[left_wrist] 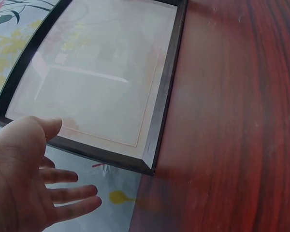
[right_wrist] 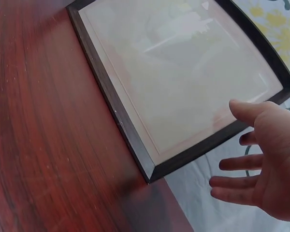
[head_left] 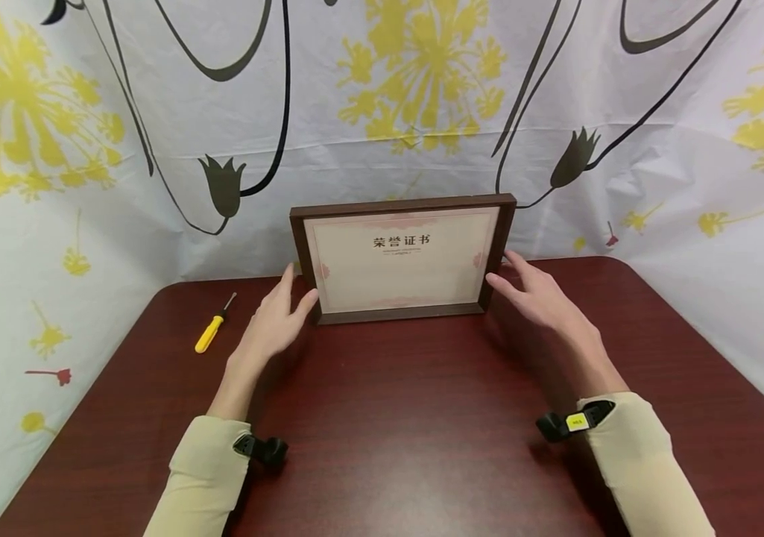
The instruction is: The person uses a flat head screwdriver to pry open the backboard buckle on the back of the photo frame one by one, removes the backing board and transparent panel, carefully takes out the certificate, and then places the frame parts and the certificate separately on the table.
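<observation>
A dark brown picture frame [head_left: 403,268] with a certificate behind its glass stands upright at the back of the table, its lower edge on the tabletop. On its left side is my left hand [head_left: 273,319], fingers spread and thumb by the frame's side; in the left wrist view the hand [left_wrist: 26,179] has straight, parted fingers. My right hand [head_left: 545,300] flanks the right side likewise, thumb toward the frame's front. The right wrist view shows that hand [right_wrist: 270,159] with fingers extended beyond the frame's side, none of them curled round it.
A screwdriver [head_left: 212,328] with a yellow handle lies on the dark red table [head_left: 382,425], left of my left hand. Behind the table hangs a white cloth [head_left: 355,160] with yellow flower prints. Both wrists wear black straps over cream sleeves [head_left: 203,466].
</observation>
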The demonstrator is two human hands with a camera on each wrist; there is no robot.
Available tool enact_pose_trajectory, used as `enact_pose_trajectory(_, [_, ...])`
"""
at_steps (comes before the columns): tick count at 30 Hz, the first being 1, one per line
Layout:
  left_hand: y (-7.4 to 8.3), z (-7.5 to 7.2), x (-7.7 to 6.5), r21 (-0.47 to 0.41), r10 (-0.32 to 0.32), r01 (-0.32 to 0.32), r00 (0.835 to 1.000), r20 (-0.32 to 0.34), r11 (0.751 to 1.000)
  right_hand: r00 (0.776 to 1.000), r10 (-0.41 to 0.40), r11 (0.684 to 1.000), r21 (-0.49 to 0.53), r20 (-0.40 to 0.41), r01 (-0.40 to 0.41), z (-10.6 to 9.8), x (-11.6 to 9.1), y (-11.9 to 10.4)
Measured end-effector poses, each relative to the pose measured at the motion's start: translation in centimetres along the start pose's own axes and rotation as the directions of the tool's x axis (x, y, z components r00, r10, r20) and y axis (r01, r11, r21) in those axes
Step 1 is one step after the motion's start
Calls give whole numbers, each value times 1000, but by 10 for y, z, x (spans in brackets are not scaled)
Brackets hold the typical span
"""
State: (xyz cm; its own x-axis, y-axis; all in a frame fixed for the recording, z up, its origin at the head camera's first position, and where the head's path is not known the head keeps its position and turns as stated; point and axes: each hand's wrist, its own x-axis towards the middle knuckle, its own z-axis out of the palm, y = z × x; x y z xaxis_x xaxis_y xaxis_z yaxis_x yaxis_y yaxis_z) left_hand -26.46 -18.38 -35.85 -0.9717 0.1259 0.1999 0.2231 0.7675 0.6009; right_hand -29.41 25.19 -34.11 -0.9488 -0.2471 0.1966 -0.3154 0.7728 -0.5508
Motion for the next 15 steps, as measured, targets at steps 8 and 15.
enact_pose_trajectory(8, [2,4,6,-98,77,-80,997,-33,992,996,-21,998,60,-91,27,8,5,-5])
enact_pose_trajectory(15, [5,6,6,-182,29,-32,999,-22,983,991,-17,990,134,-135,36,11,2,-1])
